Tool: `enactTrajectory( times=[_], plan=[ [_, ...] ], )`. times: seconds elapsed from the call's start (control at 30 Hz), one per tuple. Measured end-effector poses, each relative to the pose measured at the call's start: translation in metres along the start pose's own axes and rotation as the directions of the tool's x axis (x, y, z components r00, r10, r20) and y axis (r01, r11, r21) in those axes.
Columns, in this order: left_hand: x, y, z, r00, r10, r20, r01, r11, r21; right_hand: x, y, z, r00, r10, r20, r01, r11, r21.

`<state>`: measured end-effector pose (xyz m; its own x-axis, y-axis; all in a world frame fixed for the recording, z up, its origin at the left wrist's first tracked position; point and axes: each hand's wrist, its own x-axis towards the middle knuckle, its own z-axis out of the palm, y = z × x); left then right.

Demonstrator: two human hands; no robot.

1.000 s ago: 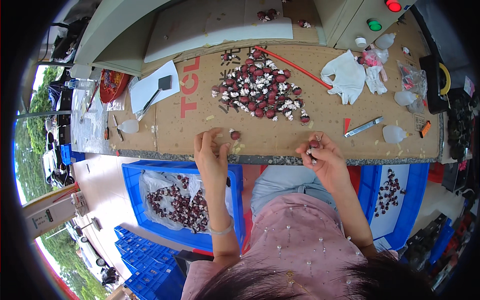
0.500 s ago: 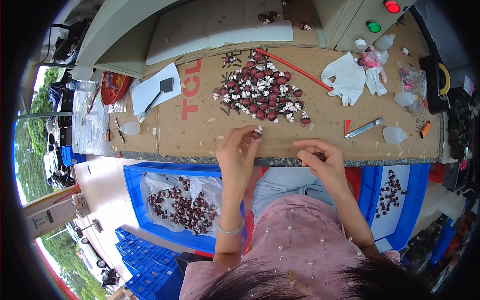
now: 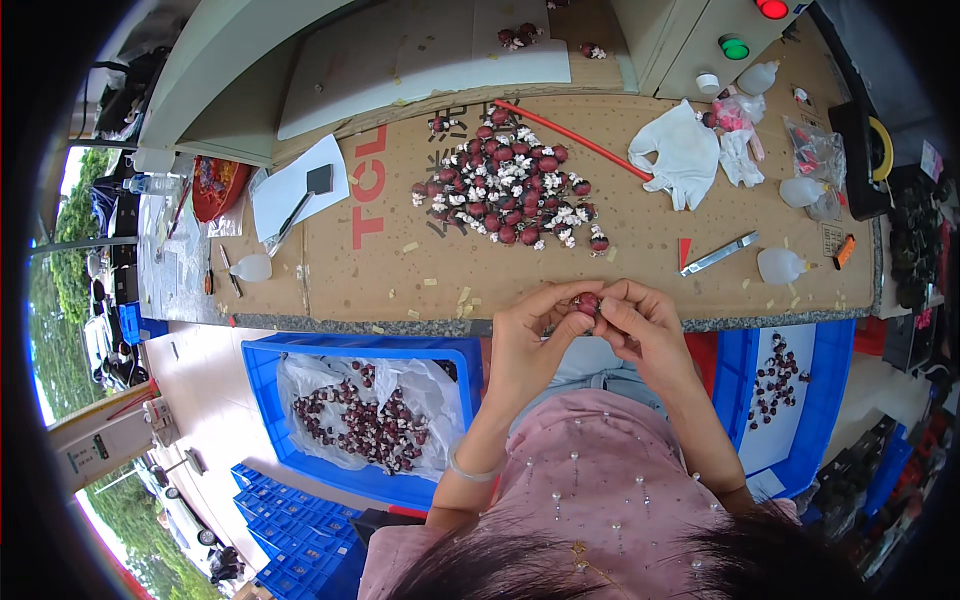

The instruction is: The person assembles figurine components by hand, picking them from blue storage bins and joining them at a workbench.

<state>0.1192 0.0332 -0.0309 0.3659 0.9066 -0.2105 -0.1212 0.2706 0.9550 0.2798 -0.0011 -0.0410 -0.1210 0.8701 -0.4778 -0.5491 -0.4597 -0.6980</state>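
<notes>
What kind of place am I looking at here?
Probably a small workshop bench for hand assembly. A heap of small dark red pieces lies on a cardboard-covered table, blue crates below hold more, and both hands hold one piece.

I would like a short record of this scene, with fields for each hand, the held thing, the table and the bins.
left hand: left hand pinches the small dark red round piece with its fingers
right hand: right hand grips the same piece from the other side
table: brown cardboard sheet bears a pile of dark red and white pieces
bins: blue plastic crate lined with clear bag holds more such pieces
</notes>
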Motion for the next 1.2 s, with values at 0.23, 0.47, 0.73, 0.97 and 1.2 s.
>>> enactTrajectory(
  times=[0.23, 0.47, 0.73, 0.97, 1.2],
  plan=[
    [-0.001, -0.003, 0.006, 1.0, 0.004, -0.013, -0.005, 0.998, -0.059, 0.001, 0.004, -0.003, 0.999, 0.043, -0.007, -0.042, 0.994, 0.101],
    [-0.006, -0.009, 0.005, 0.993, -0.025, -0.119, -0.009, 0.961, -0.276, -0.006, 0.011, 0.005, 0.945, -0.298, -0.138, 0.257, 0.932, -0.257],
    [-0.007, -0.014, 0.001, 0.994, -0.075, -0.085, 0.043, 0.944, -0.327, -0.009, 0.011, 0.013, 0.831, -0.553, -0.068, 0.45, 0.738, -0.503],
    [-0.007, -0.016, 0.001, 0.994, -0.079, -0.077, 0.052, 0.951, -0.305, -0.01, 0.012, 0.011, 0.822, -0.566, -0.069, 0.45, 0.718, -0.53],
    [-0.006, -0.006, 0.008, 0.994, -0.056, -0.092, 0.023, 0.948, -0.317, -0.012, 0.007, 0.013, 0.713, -0.699, 0.046, 0.519, 0.482, -0.706]
  ],
)
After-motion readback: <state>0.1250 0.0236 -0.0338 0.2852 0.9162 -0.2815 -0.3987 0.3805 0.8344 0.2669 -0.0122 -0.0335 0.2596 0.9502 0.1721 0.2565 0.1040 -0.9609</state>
